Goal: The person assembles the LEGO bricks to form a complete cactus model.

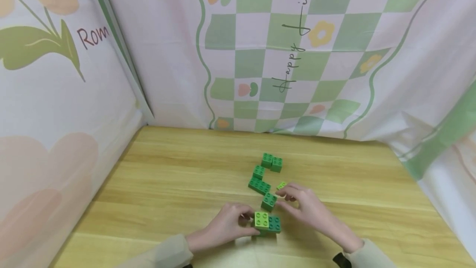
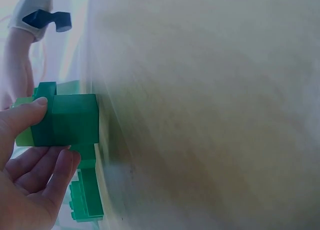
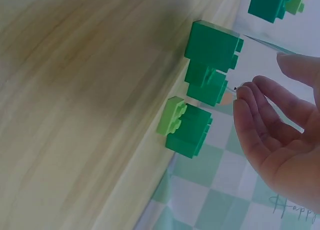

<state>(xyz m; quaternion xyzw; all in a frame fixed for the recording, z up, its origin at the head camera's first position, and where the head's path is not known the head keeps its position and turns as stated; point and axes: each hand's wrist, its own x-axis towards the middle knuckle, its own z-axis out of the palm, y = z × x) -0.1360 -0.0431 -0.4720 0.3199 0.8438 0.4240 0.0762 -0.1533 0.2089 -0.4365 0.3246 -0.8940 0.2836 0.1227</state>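
Observation:
Near the table's front, my left hand (image 1: 231, 226) holds a small stack of toy building bricks between thumb and fingers. A light green brick (image 1: 261, 219) and a dark green brick (image 1: 274, 223) form its top, side by side. In the left wrist view the thumb presses one side of the dark green brick (image 2: 75, 121), with fingers on the other. My right hand (image 1: 306, 206) hovers just right of a single green brick (image 1: 269, 201). Its fingers are loosely bent, and the right wrist view shows nothing between thumb and fingers (image 3: 260, 122).
Beyond the hands, a longer green brick (image 1: 259, 185) and a small one (image 1: 258, 171) lie on the wooden table (image 1: 178, 168). A pair of green bricks (image 1: 276, 164) sits farther back. One thin light green brick (image 1: 281, 185) lies beside the right fingertips. Patterned curtains (image 1: 253, 65) border the table.

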